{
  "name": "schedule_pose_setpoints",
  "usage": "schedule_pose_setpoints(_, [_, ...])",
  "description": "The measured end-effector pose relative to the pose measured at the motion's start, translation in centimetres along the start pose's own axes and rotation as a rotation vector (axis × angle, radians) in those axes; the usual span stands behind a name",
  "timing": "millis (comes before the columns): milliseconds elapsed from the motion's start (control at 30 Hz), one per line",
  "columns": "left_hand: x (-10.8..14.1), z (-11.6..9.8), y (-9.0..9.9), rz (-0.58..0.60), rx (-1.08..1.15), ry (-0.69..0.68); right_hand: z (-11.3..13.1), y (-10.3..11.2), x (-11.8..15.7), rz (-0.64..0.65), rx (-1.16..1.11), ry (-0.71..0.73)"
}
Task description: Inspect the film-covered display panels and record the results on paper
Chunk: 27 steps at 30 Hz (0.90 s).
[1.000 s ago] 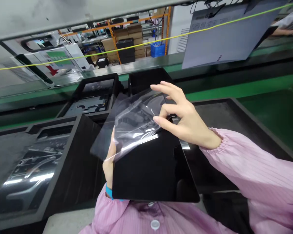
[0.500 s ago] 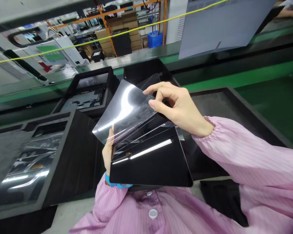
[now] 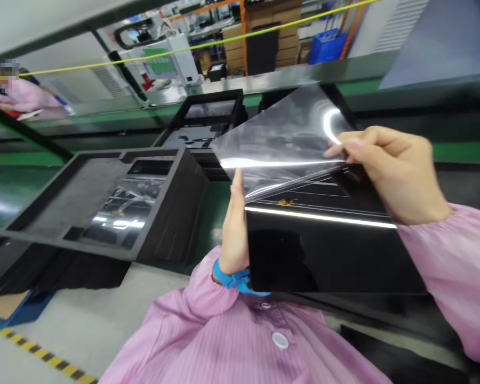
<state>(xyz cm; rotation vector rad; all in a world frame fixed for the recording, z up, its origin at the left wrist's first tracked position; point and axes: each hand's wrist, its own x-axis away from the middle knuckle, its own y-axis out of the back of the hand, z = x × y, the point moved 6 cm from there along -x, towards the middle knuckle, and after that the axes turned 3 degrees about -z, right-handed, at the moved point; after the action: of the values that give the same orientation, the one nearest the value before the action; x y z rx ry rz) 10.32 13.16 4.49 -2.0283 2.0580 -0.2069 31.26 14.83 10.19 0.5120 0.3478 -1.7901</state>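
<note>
A glossy black panel (image 3: 328,256) is held in front of the body, reflecting a bright light strip. My left hand (image 3: 236,229) supports it along its left edge; a blue band circles that wrist. My right hand (image 3: 392,165) pinches a clear plastic film (image 3: 280,133) near the panel's upper right. The film is lifted and curled above the panel's far part, its left end standing over my left fingertips. A small gold-coloured patch (image 3: 288,202) shows near the lower edge of the film.
A black foam tray (image 3: 156,226) with a film-covered part stands at the left. Another tray (image 3: 240,114) with dark parts lies beyond. A yellow cord (image 3: 208,47) crosses the view. A person in pink (image 3: 28,96) is at the far left, and a blue bin (image 3: 327,47) stands behind.
The view has turned left, so the scene has shifted right. The film is spread wider above the panel, and my right fingers have closed more tightly on it.
</note>
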Motion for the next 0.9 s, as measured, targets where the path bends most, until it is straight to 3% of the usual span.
schedule_pose_setpoints(200, [-0.2,-0.9,-0.6,0.127,0.14,-0.05,0.3,-0.4,0.0,-0.019,-0.024,0.028])
schedule_pose_setpoints(567, [-0.9,0.6,0.7,0.118,0.177,-0.026,-0.3,-1.0,0.6,0.081,0.07,-0.026])
schedule_pose_setpoints(700, [-1.0,1.1,1.6,0.12,0.149,0.053,-1.5,-1.0,1.0,0.162,0.161,-0.085])
schedule_pose_setpoints(900, [0.2,-1.2,1.7,0.14,0.336,0.207,-1.4,-1.1,1.4,0.234,0.128,-0.015])
